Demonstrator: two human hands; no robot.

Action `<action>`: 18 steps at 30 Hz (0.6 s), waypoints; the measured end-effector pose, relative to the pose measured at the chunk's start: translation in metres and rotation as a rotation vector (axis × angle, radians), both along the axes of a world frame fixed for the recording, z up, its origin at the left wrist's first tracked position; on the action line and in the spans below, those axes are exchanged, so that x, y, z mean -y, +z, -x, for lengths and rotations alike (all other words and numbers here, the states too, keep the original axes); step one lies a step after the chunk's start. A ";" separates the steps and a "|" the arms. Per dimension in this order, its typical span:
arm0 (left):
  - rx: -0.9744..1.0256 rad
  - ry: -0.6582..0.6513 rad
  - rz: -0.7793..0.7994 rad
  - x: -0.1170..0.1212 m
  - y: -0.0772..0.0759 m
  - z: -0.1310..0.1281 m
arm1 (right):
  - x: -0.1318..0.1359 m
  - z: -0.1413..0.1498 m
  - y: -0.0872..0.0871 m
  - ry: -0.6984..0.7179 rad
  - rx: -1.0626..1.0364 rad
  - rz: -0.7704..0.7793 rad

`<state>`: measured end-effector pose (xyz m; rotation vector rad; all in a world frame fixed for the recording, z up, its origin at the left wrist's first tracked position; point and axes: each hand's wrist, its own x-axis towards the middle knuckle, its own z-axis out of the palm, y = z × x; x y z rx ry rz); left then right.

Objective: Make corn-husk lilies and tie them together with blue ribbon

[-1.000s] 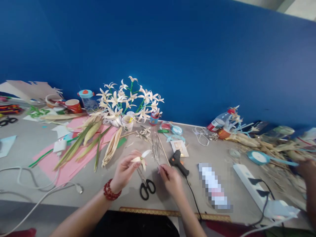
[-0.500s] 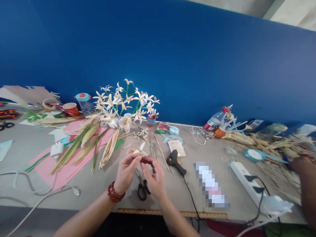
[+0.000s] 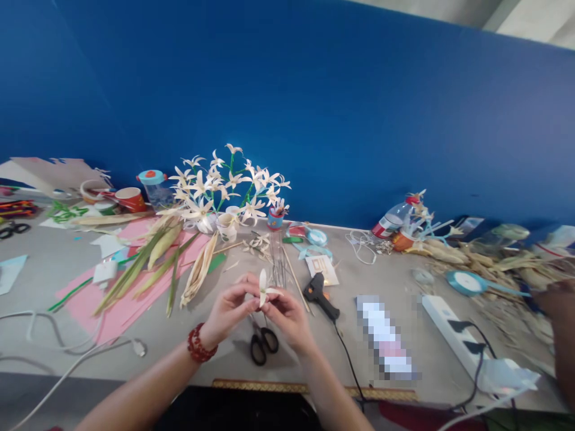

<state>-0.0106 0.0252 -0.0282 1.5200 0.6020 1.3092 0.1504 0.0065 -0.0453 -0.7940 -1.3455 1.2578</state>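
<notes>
Between my fingertips is a small white flower (image 3: 263, 288) with narrow petals, like those in the bunch behind. My left hand (image 3: 231, 306), with a red bead bracelet at the wrist, pinches it from the left. My right hand (image 3: 287, 314) pinches it from the right, thumb and fingers close to the left ones. The flower's base is hidden by the fingers. Below my hands, black-handled scissors (image 3: 264, 346) lie on the grey table (image 3: 179, 353). A black glue gun (image 3: 320, 296) lies right of my right hand.
White flowers (image 3: 233, 179) on green stems stand in cups at the back. Corn husks (image 3: 157, 257) lie on pink paper (image 3: 112, 317) at left. A phone-like pixelated object (image 3: 386, 338) and power strip (image 3: 451, 329) lie at right. Another person's hand (image 3: 554, 305) is at the far right.
Both hands have shifted slightly down and closer together, and the flower has been turned so its petals now point up and to the right. More of the scissors shows.
</notes>
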 end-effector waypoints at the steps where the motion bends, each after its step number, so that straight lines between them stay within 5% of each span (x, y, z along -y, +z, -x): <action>1: -0.028 -0.013 -0.049 -0.001 0.001 0.002 | -0.002 -0.003 0.002 0.033 0.015 -0.002; 4: -0.114 -0.002 -0.220 -0.004 0.002 0.007 | -0.005 -0.008 0.012 0.065 0.091 -0.054; 9: -0.175 0.091 -0.404 -0.004 0.002 0.011 | -0.004 -0.017 0.026 -0.113 0.324 -0.216; 15: -0.184 0.168 -0.380 -0.008 0.001 0.016 | 0.009 -0.040 0.025 -0.400 0.128 -0.291; 18: -0.191 0.160 -0.385 -0.010 -0.001 0.017 | 0.009 -0.039 0.033 -0.403 0.207 -0.318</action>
